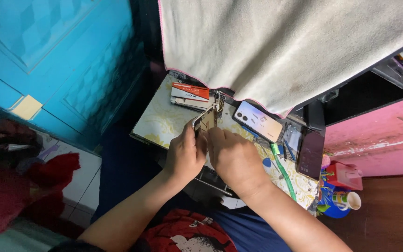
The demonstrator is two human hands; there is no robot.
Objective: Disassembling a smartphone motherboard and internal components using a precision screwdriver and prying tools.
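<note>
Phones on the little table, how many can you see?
3: a disassembled one in both hands, a pale one face-down beneath the cloth edge, a dark one at the right. Others may be hidden.

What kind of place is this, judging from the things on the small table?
Probably a small home phone-repair corner. Both hands, left hand and right hand, hold an opened phone frame over a floral-patterned table; a pale smartphone lying face down and a dark smartphone lie nearby.
</note>
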